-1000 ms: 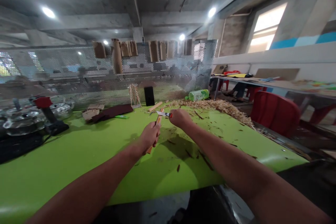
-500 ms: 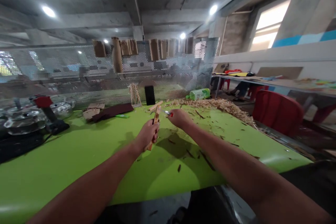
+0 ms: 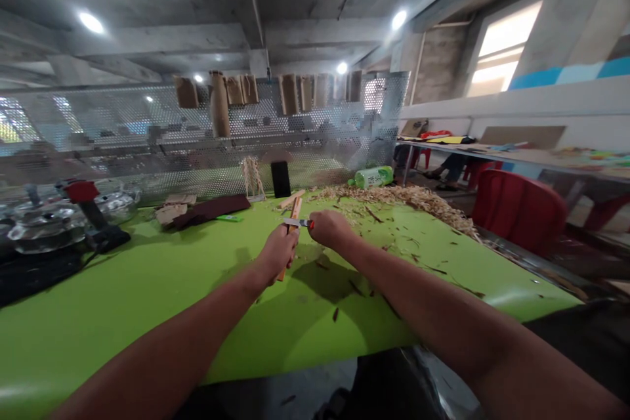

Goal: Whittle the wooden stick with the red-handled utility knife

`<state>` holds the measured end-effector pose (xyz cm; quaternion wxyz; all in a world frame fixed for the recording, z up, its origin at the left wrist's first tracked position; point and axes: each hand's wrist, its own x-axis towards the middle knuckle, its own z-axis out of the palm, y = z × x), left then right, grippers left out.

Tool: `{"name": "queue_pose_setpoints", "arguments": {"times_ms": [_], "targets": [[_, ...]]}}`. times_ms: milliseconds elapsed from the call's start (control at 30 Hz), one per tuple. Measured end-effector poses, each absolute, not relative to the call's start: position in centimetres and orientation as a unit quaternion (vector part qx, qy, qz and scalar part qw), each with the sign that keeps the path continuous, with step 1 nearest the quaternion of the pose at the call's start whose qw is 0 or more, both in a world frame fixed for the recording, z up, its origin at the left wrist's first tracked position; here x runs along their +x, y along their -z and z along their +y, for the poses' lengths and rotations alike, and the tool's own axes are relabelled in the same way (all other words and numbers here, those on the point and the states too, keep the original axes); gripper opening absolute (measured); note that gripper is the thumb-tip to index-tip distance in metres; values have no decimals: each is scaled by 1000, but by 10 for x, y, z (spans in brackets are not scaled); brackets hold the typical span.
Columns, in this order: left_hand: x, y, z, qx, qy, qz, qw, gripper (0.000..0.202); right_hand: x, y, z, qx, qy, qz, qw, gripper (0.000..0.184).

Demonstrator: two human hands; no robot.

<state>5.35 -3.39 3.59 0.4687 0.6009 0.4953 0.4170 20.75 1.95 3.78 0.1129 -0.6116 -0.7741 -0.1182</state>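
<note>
My left hand grips a pale wooden stick upright, its lower end showing below my fist. My right hand is closed around a small knife. Only a bit of the red handle shows past my fingers, and the short steel blade points left and meets the stick's upper part. Both hands hover just above the bright green table, which is scattered with dark wood slivers.
A long heap of wood shavings lies along the far edge, beside a green plastic bottle. A black phone, a wooden strip, dark cloth and metal pots sit farther back. Perforated mesh stands behind.
My right hand has moved left and slightly down, bringing the knife blade from just right of the stick onto it. My left hand and the stick have stayed nearly still.
</note>
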Motion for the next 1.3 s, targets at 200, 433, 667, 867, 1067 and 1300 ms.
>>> {"name": "queue_pose_setpoints", "arguments": {"times_ms": [200, 433, 667, 867, 1067, 1300], "targets": [[51, -34, -35, 618, -396, 495, 465, 13, 213, -35, 33, -618, 108, -764, 150, 35], [61, -29, -58, 657, -342, 425, 520, 22, 291, -46, 69, -795, -39, -578, 179, 38], [51, -22, -30, 599, -418, 444, 519, 12, 256, -45, 53, -730, 8, -649, 214, 37], [52, -22, -28, 606, -414, 450, 508, 16, 217, -39, 29, -648, 62, -745, 145, 36], [53, -26, -34, 610, -401, 465, 501, 16, 218, -43, 25, -647, 80, -751, 110, 39], [53, -36, -39, 623, -378, 481, 487, 13, 220, -41, 33, -640, 109, -752, 114, 38]]}}
